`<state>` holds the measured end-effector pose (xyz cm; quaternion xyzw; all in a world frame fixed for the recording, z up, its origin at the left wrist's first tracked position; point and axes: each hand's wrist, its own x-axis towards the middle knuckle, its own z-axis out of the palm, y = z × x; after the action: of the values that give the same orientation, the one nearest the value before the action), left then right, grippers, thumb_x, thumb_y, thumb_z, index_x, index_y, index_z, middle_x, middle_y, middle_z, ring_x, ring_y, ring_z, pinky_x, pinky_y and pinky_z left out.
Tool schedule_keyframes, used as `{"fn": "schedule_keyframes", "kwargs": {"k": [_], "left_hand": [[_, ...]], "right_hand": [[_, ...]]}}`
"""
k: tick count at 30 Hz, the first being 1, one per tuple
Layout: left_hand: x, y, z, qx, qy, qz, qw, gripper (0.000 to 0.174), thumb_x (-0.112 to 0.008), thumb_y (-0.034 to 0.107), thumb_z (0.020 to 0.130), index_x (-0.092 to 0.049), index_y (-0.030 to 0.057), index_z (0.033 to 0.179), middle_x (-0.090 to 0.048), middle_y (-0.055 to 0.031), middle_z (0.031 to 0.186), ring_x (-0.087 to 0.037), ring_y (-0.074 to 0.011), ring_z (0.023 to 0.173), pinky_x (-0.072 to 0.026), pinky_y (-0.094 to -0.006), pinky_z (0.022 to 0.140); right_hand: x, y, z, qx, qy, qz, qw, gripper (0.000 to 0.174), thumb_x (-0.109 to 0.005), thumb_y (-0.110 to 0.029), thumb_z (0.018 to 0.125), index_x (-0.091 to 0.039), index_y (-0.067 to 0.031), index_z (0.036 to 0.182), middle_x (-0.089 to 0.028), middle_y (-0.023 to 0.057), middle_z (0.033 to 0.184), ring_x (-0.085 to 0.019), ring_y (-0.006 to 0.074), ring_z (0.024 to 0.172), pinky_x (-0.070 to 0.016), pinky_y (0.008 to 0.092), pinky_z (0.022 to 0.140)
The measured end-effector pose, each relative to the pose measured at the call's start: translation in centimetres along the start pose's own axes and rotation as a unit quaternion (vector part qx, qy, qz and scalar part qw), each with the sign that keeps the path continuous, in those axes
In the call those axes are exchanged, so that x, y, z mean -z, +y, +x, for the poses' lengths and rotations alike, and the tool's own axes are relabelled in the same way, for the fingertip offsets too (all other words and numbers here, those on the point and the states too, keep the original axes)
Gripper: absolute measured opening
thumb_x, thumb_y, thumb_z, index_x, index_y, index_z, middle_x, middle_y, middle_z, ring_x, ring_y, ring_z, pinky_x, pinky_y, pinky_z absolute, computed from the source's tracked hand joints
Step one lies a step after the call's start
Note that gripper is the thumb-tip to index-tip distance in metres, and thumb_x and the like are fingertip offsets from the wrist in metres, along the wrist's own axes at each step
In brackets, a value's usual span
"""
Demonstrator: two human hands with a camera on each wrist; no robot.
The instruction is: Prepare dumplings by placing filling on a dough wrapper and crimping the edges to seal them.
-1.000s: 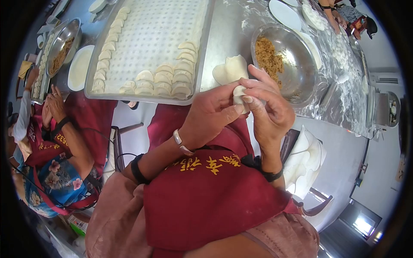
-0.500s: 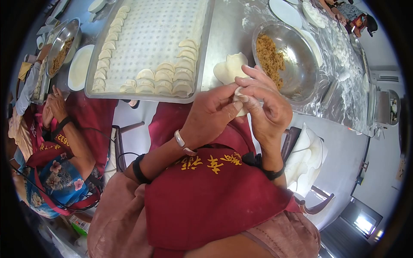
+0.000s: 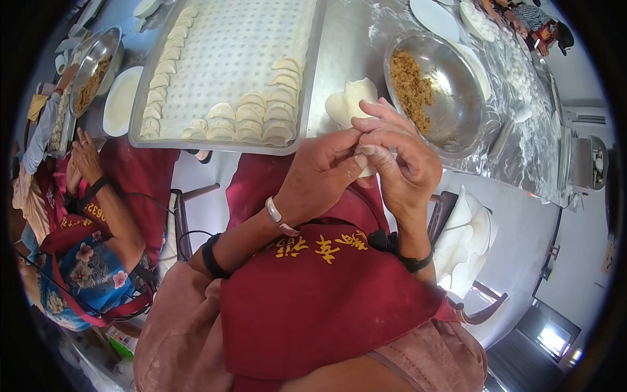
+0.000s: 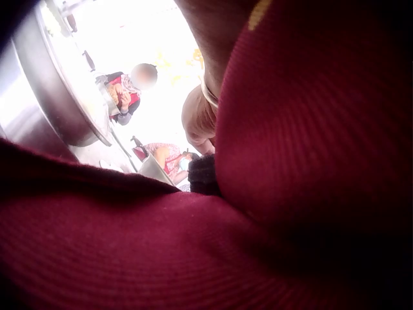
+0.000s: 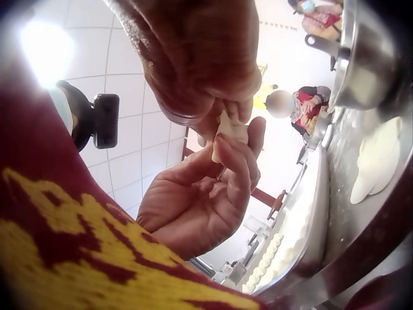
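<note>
Both hands meet over the table's near edge around one small pale dumpling (image 3: 367, 171). My left hand (image 3: 320, 171) pinches it between thumb and fingers, and my right hand (image 3: 408, 163) pinches it from the other side, its upper fingers extended. In the right wrist view the dough (image 5: 233, 131) shows between the fingertips of the left hand (image 5: 206, 200) and the right hand (image 5: 200, 58). Flat dough wrappers (image 3: 351, 101) lie just beyond the hands. The left wrist view is mostly covered by red cloth (image 4: 129, 245).
A metal tray (image 3: 138, 104) with rows of dumplings stands at the left of the hands. To the right is a steel bowl (image 3: 457, 98) with brown filling (image 3: 408, 88). White plates (image 3: 434, 19) and floury dough pieces lie farther back. Another person's hands (image 3: 85, 157) are at the far left.
Both hands have shifted slightly left, still pinching the dumpling, and its visible part between them has become smaller. The tray and bowl have stayed in place.
</note>
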<state>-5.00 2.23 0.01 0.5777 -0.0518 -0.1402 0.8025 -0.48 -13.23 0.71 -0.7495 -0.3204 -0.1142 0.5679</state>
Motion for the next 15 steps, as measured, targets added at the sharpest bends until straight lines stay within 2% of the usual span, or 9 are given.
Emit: {"fn": "schedule_keyframes", "kwargs": {"k": [2, 5, 8, 11, 14, 15], "left_hand": [[-0.1, 0.0, 0.0, 0.002, 0.0, -0.004, 1.0, 0.026, -0.051, 0.006, 0.098, -0.057, -0.0055, 0.121, -0.065, -0.0089, 0.105, -0.064, -0.0126, 0.093, -0.0557, -0.0265, 0.079], [-0.2, 0.0, 0.1, 0.006, 0.016, 0.002, 1.0, 0.025, -0.051, 0.006, 0.099, -0.057, -0.0055, 0.12, -0.065, -0.0086, 0.105, -0.064, -0.0126, 0.093, -0.0559, -0.0266, 0.08], [-0.6, -0.1, 0.2, -0.031, 0.043, -0.021, 0.998, 0.019, -0.053, 0.0, 0.094, -0.061, -0.0028, 0.111, -0.067, -0.0054, 0.091, -0.066, -0.0095, 0.079, -0.0545, -0.0236, 0.07], [-0.9, -0.3, 0.0, -0.017, 0.045, -0.05, 0.998, 0.019, -0.055, 0.001, 0.094, -0.061, -0.0026, 0.111, -0.067, -0.005, 0.091, -0.065, -0.0096, 0.08, -0.0541, -0.0234, 0.071], [-0.4, -1.5, 0.4, -0.075, 0.051, 0.069, 0.993, 0.019, -0.056, 0.0, 0.093, -0.061, -0.0023, 0.111, -0.067, -0.0049, 0.092, -0.065, -0.0101, 0.081, -0.0538, -0.0242, 0.072], [-0.5, -1.1, 0.3, -0.063, 0.063, 0.037, 0.995, 0.019, -0.056, 0.0, 0.093, -0.061, -0.0022, 0.112, -0.067, -0.0051, 0.093, -0.064, -0.0101, 0.082, -0.0534, -0.0245, 0.074]], "right_hand": [[0.1, 0.0, -0.1, 0.0, -0.005, -0.01, 1.0, 0.016, -0.069, -0.001, 0.08, -0.07, -0.0006, 0.096, -0.072, 0.0136, 0.1, -0.062, 0.036, 0.114, -0.0463, 0.0465, 0.1], [0.0, -0.8, 0.0, -0.072, -0.003, 0.03, 0.997, 0.016, -0.068, 0.0, 0.08, -0.071, -0.0009, 0.096, -0.072, 0.0143, 0.102, -0.059, 0.0351, 0.119, -0.0492, 0.0419, 0.097], [-0.7, -1.3, 0.0, -0.103, 0.048, 0.092, 0.989, 0.014, -0.068, 0.0, 0.08, -0.072, -0.001, 0.094, -0.072, 0.0146, 0.105, -0.056, 0.0345, 0.123, -0.0509, 0.0383, 0.093], [0.0, -0.2, -0.3, -0.057, -0.005, 0.085, 0.995, 0.018, -0.069, 0.0, 0.079, -0.073, -0.0016, 0.097, -0.071, 0.0151, 0.108, -0.055, 0.0354, 0.125, -0.0506, 0.0392, 0.092], [0.2, 0.9, -0.5, -0.03, -0.035, 0.068, 0.997, 0.032, -0.071, -0.004, 0.078, -0.07, -0.0025, 0.109, -0.068, 0.0148, 0.117, -0.052, 0.0348, 0.127, -0.0493, 0.0391, 0.094], [0.0, 0.4, -0.4, -0.068, -0.02, 0.078, 0.994, 0.037, -0.072, -0.006, 0.077, -0.068, -0.0027, 0.114, -0.066, 0.0146, 0.121, -0.051, 0.0342, 0.129, -0.0487, 0.0387, 0.095]]}}
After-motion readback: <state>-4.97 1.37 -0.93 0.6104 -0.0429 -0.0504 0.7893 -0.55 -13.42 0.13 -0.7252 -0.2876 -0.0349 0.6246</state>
